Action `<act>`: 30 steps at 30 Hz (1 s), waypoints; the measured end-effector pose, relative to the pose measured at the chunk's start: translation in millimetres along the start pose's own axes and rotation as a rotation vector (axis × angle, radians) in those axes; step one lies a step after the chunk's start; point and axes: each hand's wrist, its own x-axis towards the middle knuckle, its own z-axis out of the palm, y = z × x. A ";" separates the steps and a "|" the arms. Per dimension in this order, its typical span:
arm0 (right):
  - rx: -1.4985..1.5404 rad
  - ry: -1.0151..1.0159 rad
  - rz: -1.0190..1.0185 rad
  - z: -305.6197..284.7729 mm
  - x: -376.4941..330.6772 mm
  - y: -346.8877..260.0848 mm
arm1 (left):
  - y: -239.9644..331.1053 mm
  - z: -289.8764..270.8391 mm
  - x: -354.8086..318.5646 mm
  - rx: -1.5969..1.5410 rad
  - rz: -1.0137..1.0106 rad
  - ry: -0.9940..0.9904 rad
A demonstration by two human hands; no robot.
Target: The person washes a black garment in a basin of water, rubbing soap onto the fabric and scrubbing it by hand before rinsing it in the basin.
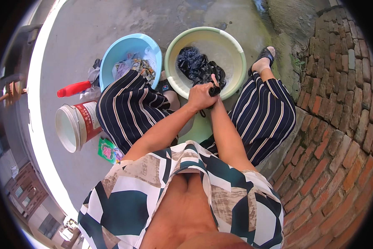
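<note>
A pale green basin (236, 50) with soapy water stands on the concrete between my feet. A dark wet garment (194, 64) lies in it and trails over the near rim. My left hand (199, 96) is closed around a bunched end of that garment at the rim. My right hand (215, 89) is mostly hidden behind the left one, with its fingers closed on the same dark cloth. My forearms cross just below the basin.
A blue basin (116, 52) with mixed laundry stands left of the green one. A red bottle (74, 88) lies beside it. A white bucket (76, 124) lies tipped over, with a green packet (107, 150) below it. A curved brick wall (344, 124) rises at the right.
</note>
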 end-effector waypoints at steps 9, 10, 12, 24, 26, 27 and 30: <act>-0.031 -0.153 -0.341 21.9 6.1 12.8 | 28.8 -36.0 3.5 -0.005 0.119 0.123; -0.023 -0.207 -0.364 12.9 9.9 6.8 | 34.2 -28.3 -4.1 0.030 0.195 0.074; -0.016 -0.249 -0.275 -8.8 20.3 -2.3 | 39.8 -21.5 -0.6 0.018 0.116 0.076; -0.004 -0.090 -0.574 94.8 -34.6 -32.0 | -55.3 -75.1 0.6 -0.782 -0.391 -0.013; -0.031 -0.102 -0.593 91.2 -36.0 -31.0 | -51.7 -90.7 -5.5 -0.567 -0.359 -0.142; -0.008 -0.149 -0.524 91.8 -45.4 -26.4 | -44.0 -96.8 -5.4 -0.460 -0.293 -0.135; -0.062 -0.170 -0.464 89.2 -55.0 -20.0 | -39.0 -100.1 12.7 -0.777 -0.269 0.057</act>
